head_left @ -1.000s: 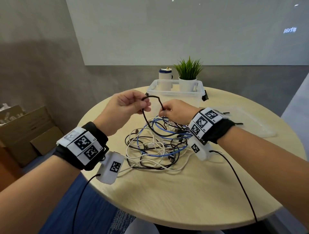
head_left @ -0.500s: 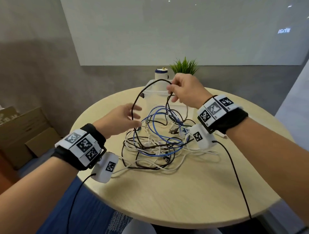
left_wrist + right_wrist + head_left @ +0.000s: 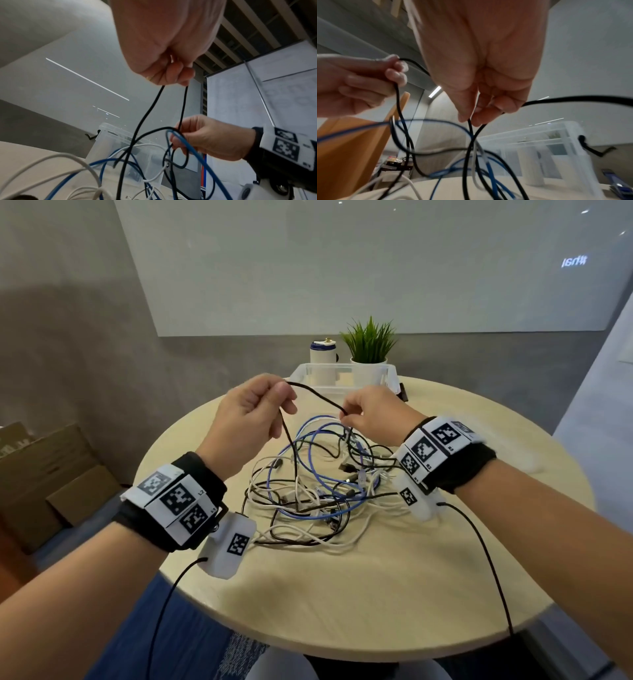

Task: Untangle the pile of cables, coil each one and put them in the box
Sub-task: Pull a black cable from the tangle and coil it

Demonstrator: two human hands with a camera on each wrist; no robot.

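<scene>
Black cable (image 3: pixel 313 396) | spans left hand (image 3: pixel 251 414), right hand (image 3: pixel 375 419) grips

Two hands (image 3: pixel 250 419) (image 3: pixel 371 419), one box (image 3: pixel 342 371), one plant (image 3: pixel 370 342), one table (image 3: pixel 342 577).

The head view looks forward and down over the desk (image 3: pixel 376 577); both wrist views sit close under the palms, facing up — all share the cables (image 3: pixel 308 484).
</scene>
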